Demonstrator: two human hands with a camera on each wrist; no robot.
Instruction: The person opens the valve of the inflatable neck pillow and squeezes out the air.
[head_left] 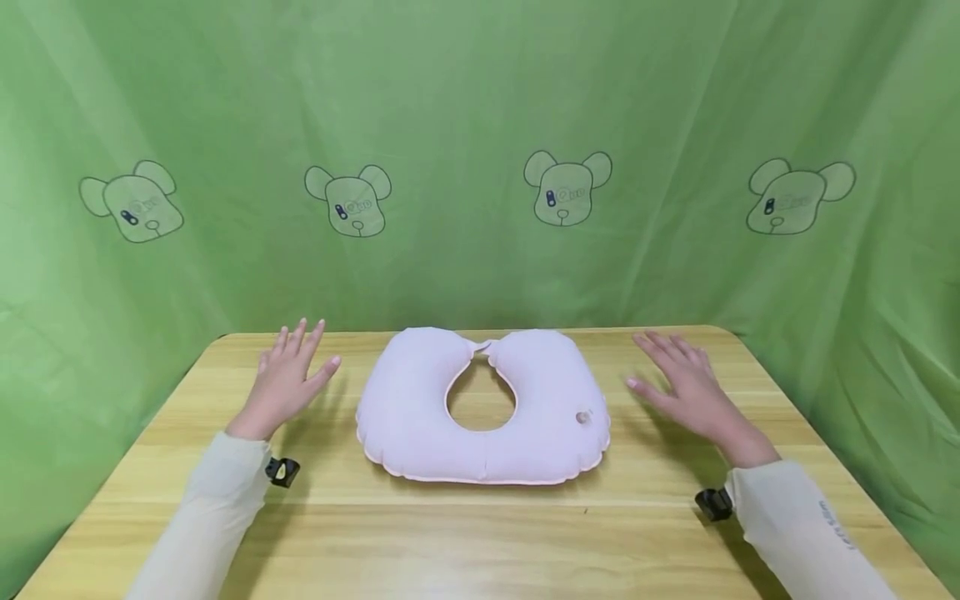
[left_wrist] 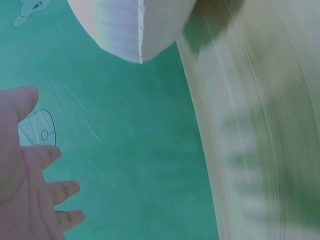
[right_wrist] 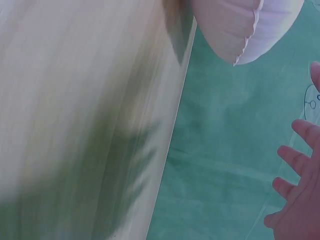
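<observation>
A pale pink inflated neck pillow [head_left: 412, 408] lies on the wooden table, its U-shaped gap facing the far edge. A small round valve [head_left: 582, 417] shows on its right side. To the left of the pillow my left hand [head_left: 283, 383] hovers over the table, fingers spread and holding nothing. My right hand [head_left: 686, 392] is held over the table on the other side, also spread and apart from the pillow. Both wrist views show part of the pillow's rounded side [left_wrist: 132, 25] and seam, with the fingers away from it.
The light wooden table [head_left: 480, 542] runs to a far edge just behind the pillow. Green curtain [head_left: 465, 275] with printed bear heads hangs behind and at both sides. Small black wrist cameras [head_left: 282, 472] sit at both cuffs.
</observation>
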